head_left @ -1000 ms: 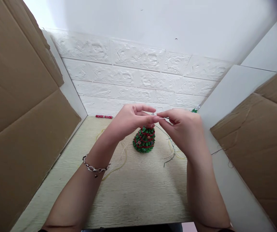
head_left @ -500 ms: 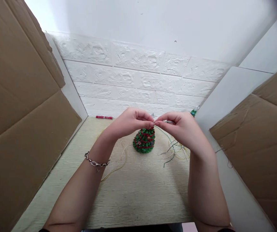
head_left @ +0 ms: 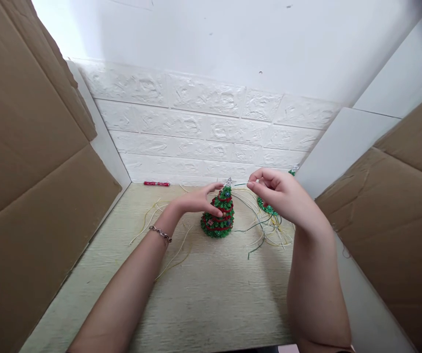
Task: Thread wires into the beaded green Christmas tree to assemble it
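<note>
A small green Christmas tree point(head_left: 218, 226) with red garland and a silvery star point(head_left: 229, 182) on top stands upright at mid-table. My left hand point(head_left: 196, 200) is around its left side, thumb across the front and fingers partly hidden behind it. Right of the star, my right hand point(head_left: 271, 189) pinches a thin green wire point(head_left: 240, 184) between thumb and forefinger. The wire's free end points left toward the treetop. Below this hand lies a tangle of white, yellow and green wires point(head_left: 275, 234).
A second decorated tree point(head_left: 267, 208) is partly hidden behind my right hand. Loose white and yellow wires point(head_left: 176, 255) lie at the left. A red pen-like stick point(head_left: 156, 184) rests by the brick-patterned wall point(head_left: 203, 122). Cardboard point(head_left: 41, 162) walls both sides.
My hands, which met above the treetop, have separated. The left has dropped to the tree's side; the right has moved rightward with the green wire in its pinch.
</note>
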A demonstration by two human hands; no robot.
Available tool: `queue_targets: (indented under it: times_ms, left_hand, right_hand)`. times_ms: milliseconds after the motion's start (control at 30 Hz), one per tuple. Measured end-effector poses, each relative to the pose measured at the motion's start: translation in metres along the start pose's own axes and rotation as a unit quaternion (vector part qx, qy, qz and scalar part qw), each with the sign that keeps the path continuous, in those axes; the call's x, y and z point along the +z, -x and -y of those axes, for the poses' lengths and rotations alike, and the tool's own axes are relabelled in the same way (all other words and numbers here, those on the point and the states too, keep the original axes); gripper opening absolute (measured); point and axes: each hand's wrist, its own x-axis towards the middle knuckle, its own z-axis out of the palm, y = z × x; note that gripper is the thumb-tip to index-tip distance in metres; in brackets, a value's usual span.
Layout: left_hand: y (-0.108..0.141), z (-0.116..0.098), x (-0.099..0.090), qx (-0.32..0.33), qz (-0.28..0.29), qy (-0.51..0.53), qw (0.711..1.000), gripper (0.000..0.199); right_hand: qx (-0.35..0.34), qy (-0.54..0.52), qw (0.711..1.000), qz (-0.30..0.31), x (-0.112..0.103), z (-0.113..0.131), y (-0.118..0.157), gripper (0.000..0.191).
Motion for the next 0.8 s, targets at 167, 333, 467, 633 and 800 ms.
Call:
queue_targets:
  times_ms: [167, 333, 467, 633, 800]
  left_hand:
    - [-0.013, 0.017, 0.024, 0.021, 0.047, 0.057, 0.997, 0.075]
    - [-0.010, 0.006, 0.030, 0.004, -0.020, 0.067, 0.998, 0.066]
    - [-0.005, -0.021, 0.028, 0.001, -0.137, 0.041, 0.990, 0.063]
    - [0.002, -0.047, 0.023, -0.026, -0.288, -0.210, 0.934, 0.066]
    - [0.010, -0.054, 0.018, -0.092, -0.327, -0.295, 0.893, 0.064]
  right_hand:
    - [0.009, 0.001, 1.000, -0.028, -0.001, -0.004, -0.002, 0.024]
    - [0.024, -0.005, 0.998, -0.062, -0.003, 0.000, -0.002, 0.031]
    - [0.015, -0.008, 0.994, -0.104, -0.003, 0.003, -0.001, 0.030]
    - [-0.041, 0.028, 0.992, -0.119, 0.006, 0.002, -0.001, 0.026]
    - [-0.135, 0.139, 0.968, -0.160, 0.015, 0.000, -0.007, 0.020]
